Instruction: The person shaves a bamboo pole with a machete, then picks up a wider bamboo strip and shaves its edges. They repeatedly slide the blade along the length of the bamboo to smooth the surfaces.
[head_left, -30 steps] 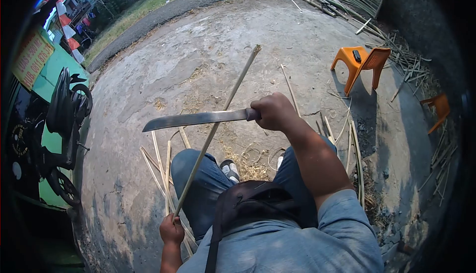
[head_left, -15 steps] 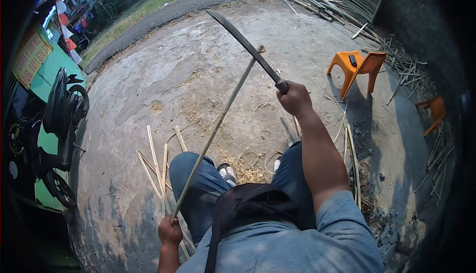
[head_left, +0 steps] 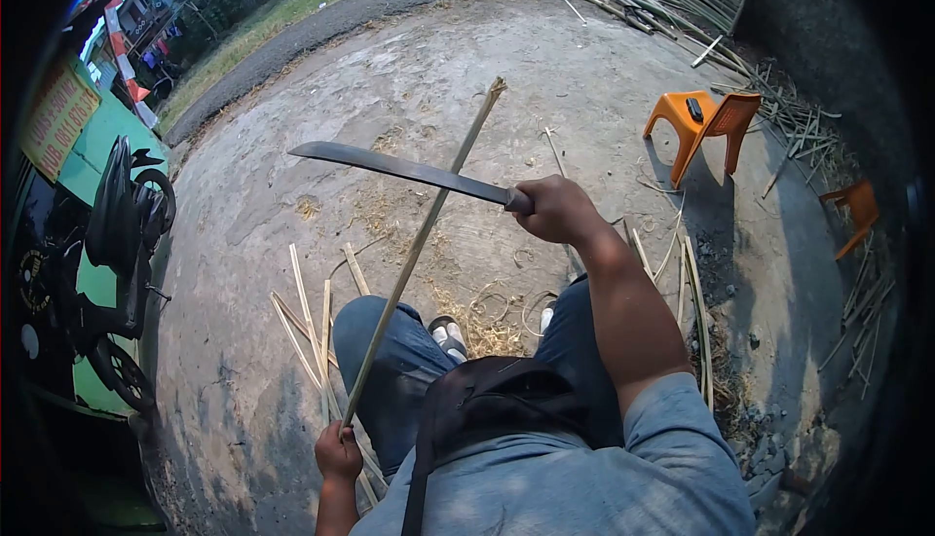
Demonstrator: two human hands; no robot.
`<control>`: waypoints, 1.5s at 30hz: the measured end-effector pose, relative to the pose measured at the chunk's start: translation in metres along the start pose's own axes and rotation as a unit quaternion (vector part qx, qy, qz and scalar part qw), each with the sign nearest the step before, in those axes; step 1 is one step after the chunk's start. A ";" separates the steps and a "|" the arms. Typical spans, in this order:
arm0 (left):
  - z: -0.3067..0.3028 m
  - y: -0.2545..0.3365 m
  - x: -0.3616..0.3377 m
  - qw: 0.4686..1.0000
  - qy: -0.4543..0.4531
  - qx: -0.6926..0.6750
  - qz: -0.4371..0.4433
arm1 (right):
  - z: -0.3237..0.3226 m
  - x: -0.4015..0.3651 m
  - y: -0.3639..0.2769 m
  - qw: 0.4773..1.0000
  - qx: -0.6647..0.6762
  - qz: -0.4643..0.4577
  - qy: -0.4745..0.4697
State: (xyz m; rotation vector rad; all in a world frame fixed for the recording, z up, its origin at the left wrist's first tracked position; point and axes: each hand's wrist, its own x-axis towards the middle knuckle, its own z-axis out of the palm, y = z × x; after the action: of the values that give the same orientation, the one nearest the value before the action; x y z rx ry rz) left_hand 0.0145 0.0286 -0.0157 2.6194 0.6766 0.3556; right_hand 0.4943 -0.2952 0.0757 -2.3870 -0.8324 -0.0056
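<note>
- Bamboo strip (head_left: pixel 414 258) runs up at a slant from the left hand (head_left: pixel 338 453), down by the left knee, to a ragged tip out over the concrete ground (head_left: pixel 604 78).
- left hand is fisted round the strip's bottom end. You only get the back of the fist, the fingers are hidden.
- right hand (head_left: pixel 557 210) is wrapped tight round the machete (head_left: pixel 404 171) handle, which is pretty much swallowed by the fist. So the two hands are well apart, each clamped on its own thing.
- blade lies across the strip in its upper half, tip pointing left. Honestly can't tell if the edge is biting in or just crossing in front.
- loose split strips (head_left: pixel 310 317) lie on the ground by the left leg, lower ends hidden behind the knee.
- orange stool (head_left: pixel 703 125) stands off to the right with a small dark thing (head_left: pixel 694 108) on top, too small to make out.
- second orange stool (head_left: pixel 855 213) is half lost in the dark lens edge.
- motorbike (head_left: pixel 122 234) on the far left, badly warped by the fisheye.
</note>
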 end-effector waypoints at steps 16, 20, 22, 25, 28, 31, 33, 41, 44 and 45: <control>0.005 -0.005 -0.001 1.000 0.010 0.015 0.005 | -0.003 0.010 0.034 0.982 0.050 0.123 0.132; 0.001 0.005 -0.001 1.000 0.009 0.013 -0.006 | 0.006 0.006 0.013 0.999 -0.026 0.016 0.012; -0.001 0.006 0.000 1.000 0.007 0.018 -0.002 | 0.016 0.002 0.001 0.994 -0.084 -0.073 -0.001; -0.001 0.005 0.001 1.000 0.013 0.014 0.006 | 0.018 0.004 -0.007 0.987 -0.081 -0.139 0.022; 0.002 -0.002 0.000 1.000 0.014 0.018 0.008 | 0.012 0.014 0.015 0.989 -0.097 -0.073 0.080; 0.004 -0.005 0.001 0.999 0.020 0.039 0.016 | 0.003 0.025 0.047 0.978 -0.012 0.148 0.148; 0.000 -0.005 0.002 0.998 0.014 0.052 0.017 | 0.004 0.023 0.055 0.965 0.001 0.196 0.177; 0.002 -0.006 0.000 0.999 0.011 0.045 0.013 | -0.001 0.010 0.025 0.987 0.002 0.106 0.119; -0.003 -0.003 0.000 0.998 -0.008 0.059 -0.006 | 0.012 0.007 0.003 0.995 -0.091 0.013 0.048; -0.003 -0.002 0.000 0.998 -0.007 0.055 -0.005 | 0.014 0.004 -0.006 0.991 -0.113 -0.044 0.053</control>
State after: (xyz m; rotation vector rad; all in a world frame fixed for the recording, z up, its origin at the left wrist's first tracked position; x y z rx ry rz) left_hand 0.0124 0.0311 -0.0134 2.7193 0.7235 0.3036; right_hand 0.4917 -0.2821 0.0683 -2.5318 -0.9271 -0.2736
